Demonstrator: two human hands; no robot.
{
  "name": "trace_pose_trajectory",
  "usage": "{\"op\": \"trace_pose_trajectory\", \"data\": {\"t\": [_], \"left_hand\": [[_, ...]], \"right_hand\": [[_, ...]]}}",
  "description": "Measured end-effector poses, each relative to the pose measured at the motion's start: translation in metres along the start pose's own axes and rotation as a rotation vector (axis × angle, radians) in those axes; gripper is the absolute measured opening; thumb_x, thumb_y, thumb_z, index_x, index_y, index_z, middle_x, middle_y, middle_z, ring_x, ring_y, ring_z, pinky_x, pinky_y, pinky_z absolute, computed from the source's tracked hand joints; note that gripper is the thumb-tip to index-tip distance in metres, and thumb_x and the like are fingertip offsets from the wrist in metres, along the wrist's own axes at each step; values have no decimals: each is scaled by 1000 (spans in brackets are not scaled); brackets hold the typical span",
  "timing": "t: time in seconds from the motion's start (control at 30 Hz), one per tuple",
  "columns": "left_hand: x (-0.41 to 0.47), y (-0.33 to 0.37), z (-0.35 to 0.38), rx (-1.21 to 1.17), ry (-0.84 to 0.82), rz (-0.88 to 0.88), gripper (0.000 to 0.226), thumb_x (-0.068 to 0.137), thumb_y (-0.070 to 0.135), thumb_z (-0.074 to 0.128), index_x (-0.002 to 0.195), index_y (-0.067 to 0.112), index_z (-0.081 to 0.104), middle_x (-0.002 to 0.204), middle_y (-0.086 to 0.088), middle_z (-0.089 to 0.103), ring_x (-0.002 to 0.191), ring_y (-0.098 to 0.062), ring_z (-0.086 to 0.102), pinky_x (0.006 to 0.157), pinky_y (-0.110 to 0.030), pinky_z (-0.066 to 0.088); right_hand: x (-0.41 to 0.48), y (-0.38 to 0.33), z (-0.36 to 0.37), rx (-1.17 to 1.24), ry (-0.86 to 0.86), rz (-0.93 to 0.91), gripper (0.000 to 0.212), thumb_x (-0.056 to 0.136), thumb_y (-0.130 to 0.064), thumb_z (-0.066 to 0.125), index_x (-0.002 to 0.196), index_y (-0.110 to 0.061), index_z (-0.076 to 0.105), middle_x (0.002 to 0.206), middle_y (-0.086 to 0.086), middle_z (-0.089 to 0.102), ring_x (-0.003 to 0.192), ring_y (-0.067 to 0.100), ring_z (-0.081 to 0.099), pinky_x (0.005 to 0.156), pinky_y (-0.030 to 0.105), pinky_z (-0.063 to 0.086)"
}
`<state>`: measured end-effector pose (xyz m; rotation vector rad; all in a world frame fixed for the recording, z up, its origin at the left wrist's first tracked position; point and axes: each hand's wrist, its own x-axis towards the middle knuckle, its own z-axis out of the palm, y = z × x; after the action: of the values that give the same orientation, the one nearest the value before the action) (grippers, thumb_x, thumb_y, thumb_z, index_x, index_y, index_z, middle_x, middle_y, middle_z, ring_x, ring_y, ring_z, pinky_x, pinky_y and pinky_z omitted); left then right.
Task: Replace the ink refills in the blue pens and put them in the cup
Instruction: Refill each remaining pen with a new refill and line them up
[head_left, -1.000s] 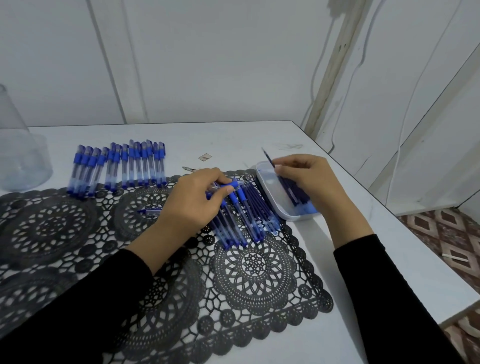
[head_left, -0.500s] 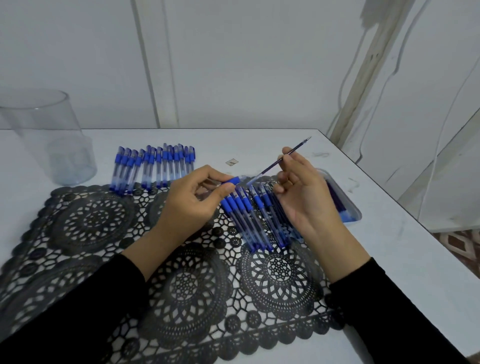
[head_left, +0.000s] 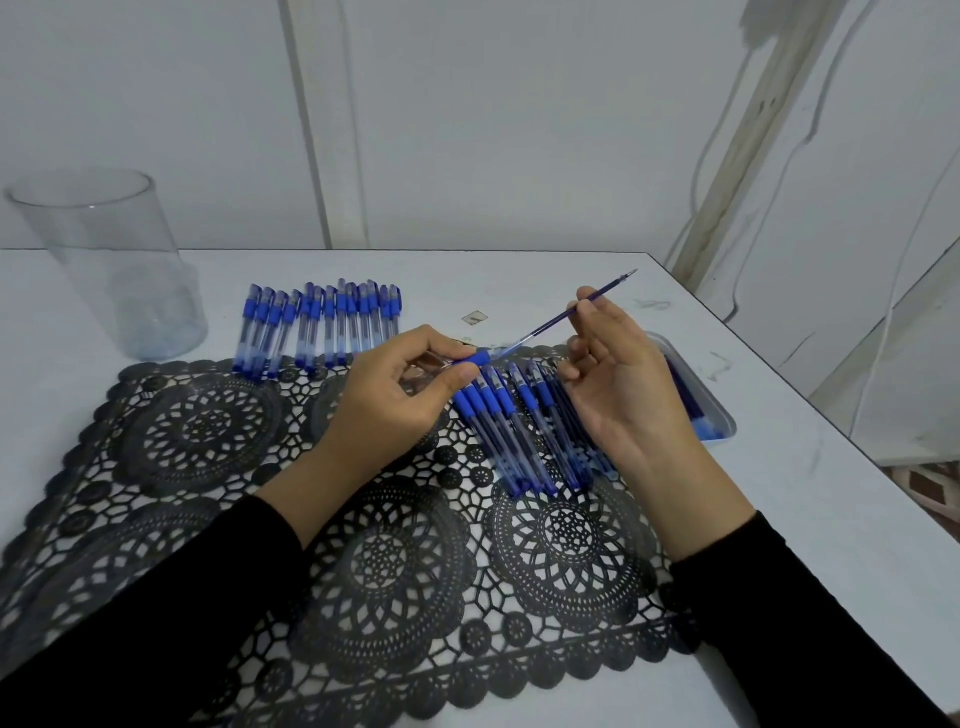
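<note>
Above the mat, mid-table: the left hand (head_left: 395, 400) grips a pen barrel (head_left: 470, 361) by its blue grip, thumb and forefinger curled round it, mouth turned to the right.
Right hand (head_left: 623, 395): thumb and forefinger pinch a refill (head_left: 548, 326) along its upper part, and the other fingers are loosely bent and hold nothing.
Refill: slanted, writing tip up and away, tail end at the barrel's mouth; whether it is already inside, I cannot tell.
Step in hand: seemingly feeding the refill into the barrel.
Doing it well: keep refill and barrel on one line, hold the barrel steady, push gently. The thin tube probably bends if forced at an angle, so a pinch closer to the mouth should help.
Cup (head_left: 109, 270): clear, upright, far left on the table (head_left: 779, 519), well apart from both hands; no pens show in it.
Row of pens (head_left: 317, 327): side by side at the back, lower ends on the mat's (head_left: 208, 467) far edge.
Pile of pens (head_left: 524, 426): on the mat, under and between the hands.
Tray (head_left: 724, 421): right of the mat, partly hidden by the right hand, dark blue refills inside.
In the way: the pile lies close under the working hands and could be nudged; the row sits near the path to the cup.
</note>
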<state>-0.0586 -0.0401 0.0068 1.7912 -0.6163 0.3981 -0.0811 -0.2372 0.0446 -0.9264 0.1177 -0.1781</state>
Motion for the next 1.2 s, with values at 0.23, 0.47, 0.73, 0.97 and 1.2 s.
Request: {"op": "trace_pose_trajectory", "data": {"t": [0.23, 0.47, 0.73, 0.97, 1.2], "left_hand": [[-1, 0, 0, 16, 8, 29, 12, 88, 13, 72, 99, 9, 72, 90, 5, 72, 77, -7, 66, 69, -19, 54], [0, -2, 0, 22, 4, 51, 13, 87, 13, 72, 99, 9, 72, 91, 6, 71, 80, -8, 67, 70, -22, 56], [1, -6, -2, 30, 59, 55, 12, 88, 6, 71, 98, -2, 71, 77, 13, 64, 63, 7, 57, 59, -4, 39], [1, -6, 0, 15, 63, 72, 12, 88, 6, 71, 97, -3, 71, 74, 16, 62, 62, 6, 57, 59, -4, 39], [1, -9, -3, 18, 69, 59, 12, 88, 9, 72, 97, 2, 72, 76, 18, 64, 65, 5, 58, 61, -7, 40]], "right_hand": [[0, 0, -1, 25, 11, 4, 12, 87, -7, 65, 97, -15, 65, 99, -3, 63, 65, 7, 47, 55, 21, 32], [0, -1, 0, 7, 26, -22, 11, 88, -7, 65, 96, -16, 65, 99, -4, 64, 64, 6, 47, 54, 19, 33], [-5, -1, 1, -211, -49, -227, 11, 89, -4, 65, 92, -14, 65, 94, -3, 66, 69, 5, 49, 57, 20, 33], [-16, 13, 10, -475, -238, -208, 10, 91, -5, 63, 98, -9, 69, 76, -12, 68, 67, -2, 58, 63, 13, 45], [-16, 14, 10, -538, -203, -228, 4, 98, -21, 55, 101, -23, 58, 85, 6, 71, 73, 17, 58, 64, 29, 43]]}}
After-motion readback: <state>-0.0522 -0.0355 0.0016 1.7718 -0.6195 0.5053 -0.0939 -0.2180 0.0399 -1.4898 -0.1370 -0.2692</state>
